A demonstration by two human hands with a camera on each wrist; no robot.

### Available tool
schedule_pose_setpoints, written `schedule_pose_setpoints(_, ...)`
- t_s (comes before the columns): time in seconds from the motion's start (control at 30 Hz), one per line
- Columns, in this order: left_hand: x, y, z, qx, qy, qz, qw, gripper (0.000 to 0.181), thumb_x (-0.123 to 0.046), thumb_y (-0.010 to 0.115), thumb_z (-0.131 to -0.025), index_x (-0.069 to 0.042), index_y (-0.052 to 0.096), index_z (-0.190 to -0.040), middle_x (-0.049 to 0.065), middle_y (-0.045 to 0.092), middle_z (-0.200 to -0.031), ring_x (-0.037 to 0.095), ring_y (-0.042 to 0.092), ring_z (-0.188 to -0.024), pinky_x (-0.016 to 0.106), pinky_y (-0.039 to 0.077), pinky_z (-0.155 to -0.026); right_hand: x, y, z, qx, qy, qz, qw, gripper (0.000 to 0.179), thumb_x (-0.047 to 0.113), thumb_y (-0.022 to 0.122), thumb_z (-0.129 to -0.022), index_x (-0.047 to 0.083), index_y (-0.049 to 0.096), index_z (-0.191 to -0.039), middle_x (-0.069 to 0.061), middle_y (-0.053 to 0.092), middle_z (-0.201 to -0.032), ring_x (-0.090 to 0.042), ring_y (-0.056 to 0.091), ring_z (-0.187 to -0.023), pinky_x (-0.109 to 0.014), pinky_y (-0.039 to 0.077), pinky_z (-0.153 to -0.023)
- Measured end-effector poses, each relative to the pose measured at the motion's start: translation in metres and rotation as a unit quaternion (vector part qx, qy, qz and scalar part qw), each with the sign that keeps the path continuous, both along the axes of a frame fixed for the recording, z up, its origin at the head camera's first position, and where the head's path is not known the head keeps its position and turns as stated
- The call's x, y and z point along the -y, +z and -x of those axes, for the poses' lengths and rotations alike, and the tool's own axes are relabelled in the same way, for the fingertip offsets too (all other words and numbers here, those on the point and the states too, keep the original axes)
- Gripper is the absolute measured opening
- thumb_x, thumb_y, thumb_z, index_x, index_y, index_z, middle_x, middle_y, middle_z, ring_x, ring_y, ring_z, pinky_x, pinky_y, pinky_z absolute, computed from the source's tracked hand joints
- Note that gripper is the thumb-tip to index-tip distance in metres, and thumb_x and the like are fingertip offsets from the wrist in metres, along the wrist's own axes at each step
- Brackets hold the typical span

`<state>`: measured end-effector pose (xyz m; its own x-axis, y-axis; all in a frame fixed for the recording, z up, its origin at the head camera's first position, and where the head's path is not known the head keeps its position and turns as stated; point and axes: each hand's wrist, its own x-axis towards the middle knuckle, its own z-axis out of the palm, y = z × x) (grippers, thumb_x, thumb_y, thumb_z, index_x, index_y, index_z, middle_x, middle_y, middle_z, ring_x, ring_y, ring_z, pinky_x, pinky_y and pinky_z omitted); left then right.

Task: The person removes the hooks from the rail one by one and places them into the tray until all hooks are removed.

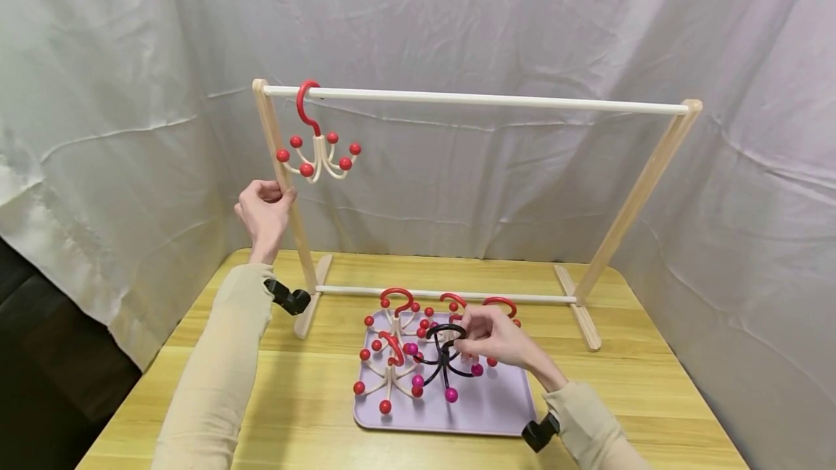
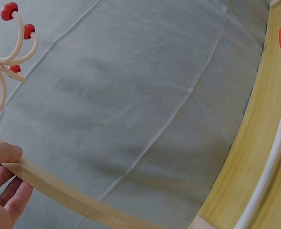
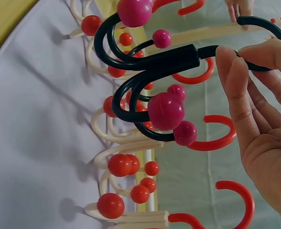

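Note:
A black multi-arm hanger [image 1: 445, 357] with magenta balls on its arm tips is raised above the tray in the head view. My right hand [image 1: 499, 339] pinches its curved hook between thumb and fingers, clearly seen in the right wrist view, where the black stem [image 3: 171, 58] lies sideways. At the rack's left side, my left hand [image 1: 264, 216] grips the wooden post [image 1: 301, 241]. Just above that hand, a cream hanger [image 1: 318, 151] with red balls hangs by its red hook from the white top bar [image 1: 490, 99].
A lilac tray [image 1: 496, 412] on the wooden table [image 1: 307, 412] carries several cream hangers with red hooks and balls, among them one at front left [image 1: 390, 377]. The rack's right post [image 1: 633, 201] and lower bar [image 1: 353, 290] stand behind. Grey cloth [image 1: 457, 35] surrounds the table.

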<state>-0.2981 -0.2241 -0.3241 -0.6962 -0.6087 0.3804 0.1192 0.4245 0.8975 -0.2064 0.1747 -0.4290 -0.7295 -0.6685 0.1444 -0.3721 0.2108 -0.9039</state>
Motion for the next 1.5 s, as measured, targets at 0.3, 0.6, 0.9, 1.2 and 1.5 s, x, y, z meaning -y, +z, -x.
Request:
schedule_pose_setpoints(0.3,0.001,0.0,0.001,-0.004,0.002,-0.001,1.0,0.024,-0.019,0.078,-0.087,-0.004,0.072,-0.104,-0.011,0.062,-0.08,-0.005,0.053,-0.068,0.017,0.041,-0.073,0.001,-0.007,0.003,0.021,0.018,-0.01,0.9996,0.014,0.001,0.07,-0.087,-0.001,0.057,-0.086,-0.035,0.069,-0.083,-0.017,0.07,-0.06,-0.02,0.041,-0.046)
schedule_pose_setpoints(0.6,0.001,0.0,0.0,-0.003,0.003,0.005,1.0,0.024,-0.02,0.077,-0.088,-0.003,0.071,-0.104,0.0,0.067,-0.086,-0.005,0.052,-0.068,0.017,0.041,-0.074,0.0,-0.013,0.005,0.03,0.011,-0.034,0.9989,0.014,0.003,0.071,-0.088,0.0,0.058,-0.087,-0.028,0.073,-0.086,-0.024,0.073,-0.065,-0.018,0.041,-0.049)
schedule_pose_setpoints(0.9,-0.001,0.001,-0.001,-0.003,0.002,0.005,1.0,0.025,-0.02,0.077,-0.089,-0.002,0.07,-0.105,0.015,0.072,-0.099,-0.005,0.053,-0.07,0.015,0.043,-0.07,0.0,-0.021,0.008,0.046,0.022,-0.031,0.9982,0.012,0.001,0.069,-0.089,-0.002,0.058,-0.089,-0.033,0.071,-0.086,-0.018,0.074,-0.067,-0.024,0.05,-0.053)
schedule_pose_setpoints(1.2,-0.001,0.0,-0.001,-0.008,0.003,0.007,0.9999,0.024,-0.018,0.077,-0.088,-0.002,0.07,-0.105,0.014,0.072,-0.097,-0.006,0.051,-0.069,0.018,0.04,-0.075,0.0,-0.025,0.008,0.042,0.022,-0.031,0.9984,0.013,0.0,0.069,-0.088,-0.003,0.056,-0.09,-0.036,0.07,-0.09,-0.015,0.074,-0.068,-0.026,0.056,-0.059)
schedule_pose_setpoints(1.5,-0.001,0.001,-0.002,-0.009,0.005,0.009,0.9999,0.024,-0.019,0.076,-0.089,-0.002,0.07,-0.105,0.011,0.07,-0.095,-0.005,0.052,-0.07,0.017,0.041,-0.073,-0.001,-0.03,0.009,0.038,0.021,-0.026,0.9987,0.016,0.001,0.07,-0.088,-0.004,0.055,-0.09,-0.035,0.069,-0.088,-0.015,0.074,-0.068,-0.03,0.058,-0.06)
